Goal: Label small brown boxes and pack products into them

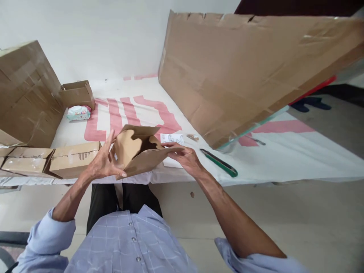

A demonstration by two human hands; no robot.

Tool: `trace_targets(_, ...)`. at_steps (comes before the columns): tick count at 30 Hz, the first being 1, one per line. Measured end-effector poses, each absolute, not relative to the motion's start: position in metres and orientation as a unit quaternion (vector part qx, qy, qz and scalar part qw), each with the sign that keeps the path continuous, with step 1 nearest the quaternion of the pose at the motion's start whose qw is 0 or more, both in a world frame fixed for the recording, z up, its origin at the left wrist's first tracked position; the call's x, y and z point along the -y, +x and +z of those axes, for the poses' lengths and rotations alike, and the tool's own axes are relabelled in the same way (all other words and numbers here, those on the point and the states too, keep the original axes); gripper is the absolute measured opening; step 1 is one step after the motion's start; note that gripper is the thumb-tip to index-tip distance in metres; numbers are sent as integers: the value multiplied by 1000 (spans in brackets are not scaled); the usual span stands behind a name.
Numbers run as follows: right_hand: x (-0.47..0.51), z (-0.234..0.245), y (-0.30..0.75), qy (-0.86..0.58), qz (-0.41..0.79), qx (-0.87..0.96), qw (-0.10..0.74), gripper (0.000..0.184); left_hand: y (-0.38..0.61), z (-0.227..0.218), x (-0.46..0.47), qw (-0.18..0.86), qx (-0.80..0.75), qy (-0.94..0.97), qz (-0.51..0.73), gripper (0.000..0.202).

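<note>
A small cardboard box (148,161) lies tilted between my hands at the table's front edge, its open end facing right with the flaps apart. My left hand (105,161) spreads across its left end, thumb low and fingers up, gripping it. With thumb and fingers my right hand (184,157) pinches the front flap at the right. Partly behind that flap and hand lies a white printed sheet (172,138). To the right of my right hand rests a green box cutter (218,162). The inside of the box is dark and mostly hidden.
Closed small boxes (72,159) line the front edge at left. A large carton (31,94) stands behind them, beside an open box (78,94) and a wipes pack (79,113). A big cardboard panel (241,72) leans at right. A white-and-red cloth (284,151) covers the table.
</note>
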State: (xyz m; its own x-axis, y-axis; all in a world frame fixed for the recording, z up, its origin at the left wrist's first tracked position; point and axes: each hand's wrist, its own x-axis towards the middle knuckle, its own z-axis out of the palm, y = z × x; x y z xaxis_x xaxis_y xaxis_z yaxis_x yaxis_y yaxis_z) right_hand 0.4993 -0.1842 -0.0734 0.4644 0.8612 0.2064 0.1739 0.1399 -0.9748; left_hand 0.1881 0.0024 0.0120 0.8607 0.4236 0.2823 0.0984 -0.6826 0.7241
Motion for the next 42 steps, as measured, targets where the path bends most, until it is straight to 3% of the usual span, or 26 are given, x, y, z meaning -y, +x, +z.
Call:
trace_targets(6, 198, -95, 506, -585, 298, 407, 635, 31, 191, -15, 19, 381, -185, 873, 243, 163)
trace_targets(13, 192, -87, 501, -590, 301, 410, 627, 32, 196, -6, 30, 358, -242, 873, 228, 156)
trace_targets(17, 195, -60, 486, -585, 264, 432, 634, 36, 185, 3, 32, 385, -257, 842, 278, 137)
trace_targets(21, 201, -20, 462, -543, 184, 424, 701, 48, 157, 5, 21, 523, -275, 717, 370, 112)
trace_targets(26, 200, 19, 433, -513, 114, 469, 709, 27, 133, 2, -1, 629, -309, 549, 456, 82)
trace_targets(29, 198, 29, 419, -495, 99, 507, 699, 17, 128, -1, -9, 601, -312, 551, 488, 77)
trace_targets(35, 204, 46, 401, -481, 76, 555, 675, 18, 118, -2, -17, 556, -326, 589, 487, 78)
trace_targets(38, 208, 45, 408, -492, 106, 559, 659, 39, 120, 5, -16, 594, -326, 562, 475, 75)
trace_targets(42, 204, 20, 434, -509, 239, 548, 619, 110, 130, 24, -8, 627, -300, 595, 404, 87)
